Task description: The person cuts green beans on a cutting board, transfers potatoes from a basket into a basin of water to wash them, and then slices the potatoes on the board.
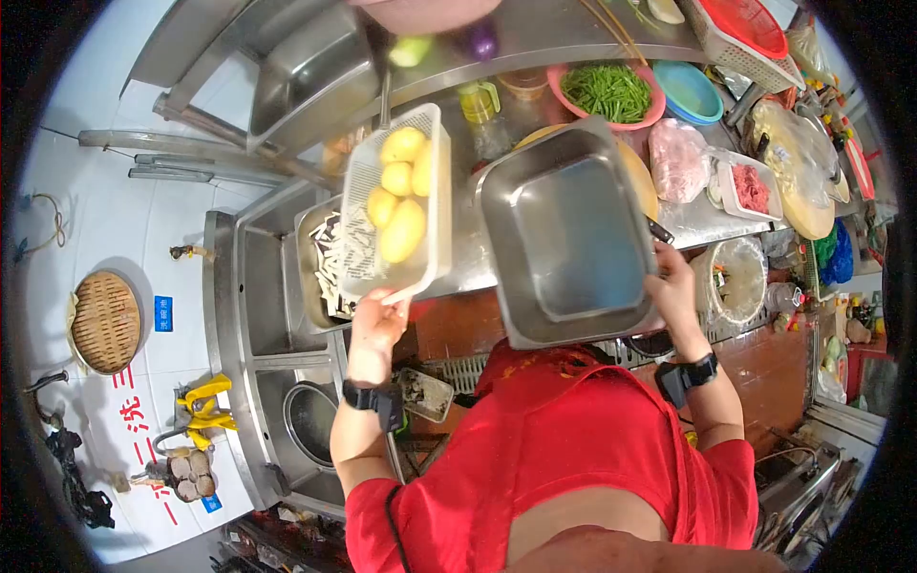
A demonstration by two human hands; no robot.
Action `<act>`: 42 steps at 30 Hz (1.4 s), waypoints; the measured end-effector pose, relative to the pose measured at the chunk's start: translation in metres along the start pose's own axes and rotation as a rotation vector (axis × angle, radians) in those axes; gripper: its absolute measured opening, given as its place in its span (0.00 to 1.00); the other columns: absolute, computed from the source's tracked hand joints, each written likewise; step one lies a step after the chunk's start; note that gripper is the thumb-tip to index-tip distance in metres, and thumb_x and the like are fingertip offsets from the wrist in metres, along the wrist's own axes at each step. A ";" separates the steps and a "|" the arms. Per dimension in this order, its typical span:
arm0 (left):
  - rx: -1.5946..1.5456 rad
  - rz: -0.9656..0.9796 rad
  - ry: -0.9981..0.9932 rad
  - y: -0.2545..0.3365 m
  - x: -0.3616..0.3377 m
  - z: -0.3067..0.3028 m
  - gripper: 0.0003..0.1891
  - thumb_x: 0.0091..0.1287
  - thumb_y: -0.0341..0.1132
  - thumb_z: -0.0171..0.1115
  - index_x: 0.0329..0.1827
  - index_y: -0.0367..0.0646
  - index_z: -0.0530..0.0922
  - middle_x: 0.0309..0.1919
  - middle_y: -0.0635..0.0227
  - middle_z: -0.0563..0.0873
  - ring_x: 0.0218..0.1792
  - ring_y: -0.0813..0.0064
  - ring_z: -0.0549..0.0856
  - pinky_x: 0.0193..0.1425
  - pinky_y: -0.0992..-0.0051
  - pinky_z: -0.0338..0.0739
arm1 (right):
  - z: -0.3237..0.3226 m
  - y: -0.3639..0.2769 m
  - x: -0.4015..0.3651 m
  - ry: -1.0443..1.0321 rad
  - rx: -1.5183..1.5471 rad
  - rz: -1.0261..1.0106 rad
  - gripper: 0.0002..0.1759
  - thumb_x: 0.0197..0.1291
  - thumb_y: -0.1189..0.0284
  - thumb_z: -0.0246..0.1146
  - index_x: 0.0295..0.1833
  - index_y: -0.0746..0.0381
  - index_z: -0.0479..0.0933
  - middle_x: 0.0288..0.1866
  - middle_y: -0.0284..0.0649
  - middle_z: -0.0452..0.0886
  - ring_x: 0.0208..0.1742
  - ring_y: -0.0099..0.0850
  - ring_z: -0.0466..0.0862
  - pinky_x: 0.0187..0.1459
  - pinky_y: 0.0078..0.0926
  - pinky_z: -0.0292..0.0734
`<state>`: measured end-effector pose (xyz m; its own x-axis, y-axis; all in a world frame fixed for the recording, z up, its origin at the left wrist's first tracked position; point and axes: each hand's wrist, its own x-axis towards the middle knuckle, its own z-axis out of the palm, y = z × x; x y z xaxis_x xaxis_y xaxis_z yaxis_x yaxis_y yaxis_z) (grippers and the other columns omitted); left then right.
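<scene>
My left hand (379, 323) grips the near end of a white plastic basket (443, 215), which is tilted. Several peeled yellow potatoes (401, 231) lie in the basket. Under its left side is a metal tray (304, 250) of pale cut strips (330, 267), partly hidden. My right hand (674, 286) is closed on the right edge of a deep rectangular steel pan (573, 239), with nothing in it. The pan is held over the front of the counter, in front of a round wooden board (642, 177). A black handle (659, 230) shows at the pan's right edge.
Behind the pan stand a pink bowl (651, 113) of green strips, a blue basin (690, 94) and an oil jug (479, 99). To the right are a bag of pink contents (678, 160), a tray of minced meat (751, 189) and a lined bin (734, 301). Sinks (277, 277) line the left.
</scene>
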<state>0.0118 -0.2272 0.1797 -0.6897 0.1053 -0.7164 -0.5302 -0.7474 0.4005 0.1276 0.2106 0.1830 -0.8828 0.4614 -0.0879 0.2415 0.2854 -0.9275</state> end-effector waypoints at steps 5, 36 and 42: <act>0.029 0.169 0.080 0.026 -0.054 0.021 0.11 0.57 0.18 0.48 0.43 0.31 0.70 0.40 0.55 0.79 0.45 0.59 0.81 0.49 0.65 0.81 | 0.082 -0.002 0.004 -0.098 0.097 -0.160 0.10 0.38 0.78 0.62 0.30 0.69 0.72 0.30 0.44 0.78 0.31 0.33 0.75 0.35 0.27 0.72; 0.822 -0.182 -0.286 -0.065 0.059 0.162 0.19 0.53 0.25 0.52 0.51 0.37 0.71 0.43 0.60 0.80 0.43 0.65 0.82 0.46 0.67 0.79 | -0.002 0.010 0.057 0.337 -0.528 -0.542 0.31 0.46 0.65 0.68 0.57 0.62 0.67 0.57 0.48 0.69 0.62 0.44 0.67 0.62 0.37 0.60; 0.848 -0.444 -0.332 -0.106 0.058 0.155 0.14 0.57 0.32 0.54 0.45 0.38 0.75 0.39 0.60 0.83 0.40 0.67 0.84 0.41 0.71 0.80 | -0.045 -0.007 0.105 -0.030 -0.747 -0.953 0.25 0.44 0.52 0.65 0.39 0.61 0.73 0.39 0.42 0.74 0.45 0.43 0.75 0.48 0.38 0.68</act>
<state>-0.0489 -0.0402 0.1845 -0.3786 0.5343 -0.7557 -0.8586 0.1022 0.5024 0.0515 0.2954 0.1966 -0.8395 -0.2152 0.4989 -0.3467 0.9191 -0.1871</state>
